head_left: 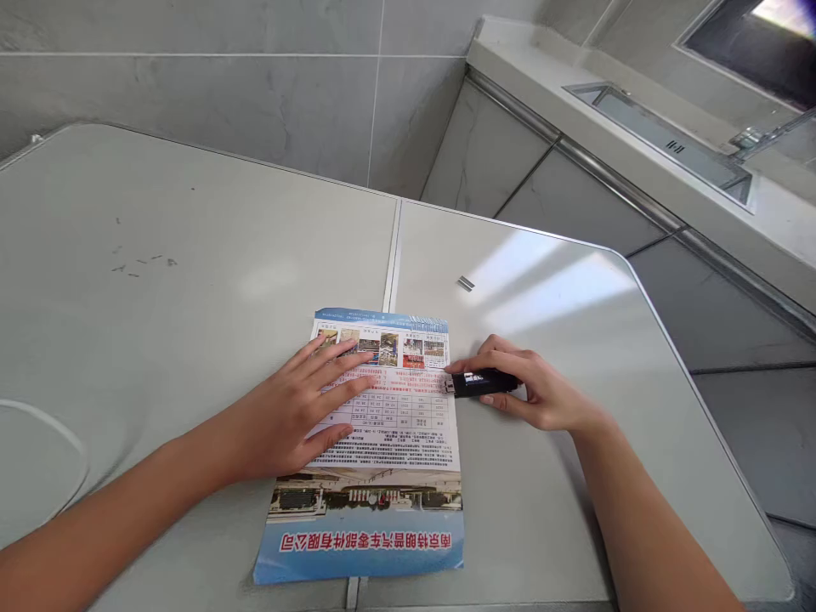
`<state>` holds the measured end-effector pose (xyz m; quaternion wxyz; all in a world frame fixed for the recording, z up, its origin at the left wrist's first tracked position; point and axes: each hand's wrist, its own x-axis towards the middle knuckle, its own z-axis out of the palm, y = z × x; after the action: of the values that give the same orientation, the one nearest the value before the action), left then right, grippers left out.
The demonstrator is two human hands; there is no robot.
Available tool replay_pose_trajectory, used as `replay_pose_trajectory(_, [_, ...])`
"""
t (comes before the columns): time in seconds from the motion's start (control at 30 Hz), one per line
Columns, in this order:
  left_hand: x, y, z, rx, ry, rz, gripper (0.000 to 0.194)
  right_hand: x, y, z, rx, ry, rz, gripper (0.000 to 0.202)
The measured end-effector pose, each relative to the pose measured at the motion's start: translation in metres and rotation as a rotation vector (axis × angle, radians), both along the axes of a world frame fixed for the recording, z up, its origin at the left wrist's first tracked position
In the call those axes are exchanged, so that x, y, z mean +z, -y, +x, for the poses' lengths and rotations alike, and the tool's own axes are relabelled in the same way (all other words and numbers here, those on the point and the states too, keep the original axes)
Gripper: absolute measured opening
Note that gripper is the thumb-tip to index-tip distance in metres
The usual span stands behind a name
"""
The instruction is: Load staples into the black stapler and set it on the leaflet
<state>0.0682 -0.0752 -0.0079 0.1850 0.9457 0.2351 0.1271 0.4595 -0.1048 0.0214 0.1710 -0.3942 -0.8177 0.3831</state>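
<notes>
A printed sheet (376, 544) with blue ends, small photos and a table of text lies on the table, its large red characters upside down. My left hand (312, 404) rests flat on its left part, fingers spread. At the sheet's right edge, my right hand (526, 387) grips a small black stapler (481, 382) between thumb and fingers. The stapler's metal tip overlaps the paper's edge. Along the upper right edge of the sheet runs a row of thin marks, perhaps staples.
The pale folding table (191, 280) has a seam down its middle. Two small staple strips (466, 283) lie beyond the sheet, and several tiny bits (153, 258) lie at the left. A counter with a sink (669, 140) stands at the back right.
</notes>
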Motion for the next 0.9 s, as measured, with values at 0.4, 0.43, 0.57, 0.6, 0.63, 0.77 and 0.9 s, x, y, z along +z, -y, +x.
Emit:
replay_pose_trajectory(0.4, [0.005,0.002,0.000,-0.012,-0.063,0.021,0.057,0.014,0.009,-0.023,-0.069,0.107,0.068,0.032])
replay_pose_trajectory(0.43, [0.005,0.002,0.000,-0.012,-0.067,0.023,0.057,0.014,0.011,-0.028,-0.109,0.133,0.085,0.029])
replay_pose_trajectory(0.57, [0.006,0.003,-0.001,-0.012,-0.076,0.028,0.057,0.015,0.019,-0.051,-0.234,0.274,0.191,0.014])
replay_pose_trajectory(0.6, [0.007,0.003,0.000,-0.012,-0.071,0.028,0.058,0.015,0.020,-0.055,-0.243,0.297,0.217,0.012])
replay_pose_trajectory(0.63, [0.007,0.003,0.000,-0.012,-0.065,0.027,0.058,0.015,0.022,-0.058,-0.247,0.312,0.231,0.011])
replay_pose_trajectory(0.77, [0.008,0.003,0.001,-0.016,-0.059,0.024,0.058,0.016,0.026,-0.064,-0.251,0.341,0.196,0.017])
replay_pose_trajectory(0.9, [0.008,0.002,0.000,-0.025,-0.052,0.026,0.058,0.011,0.028,-0.069,-0.352,0.360,0.241,0.021])
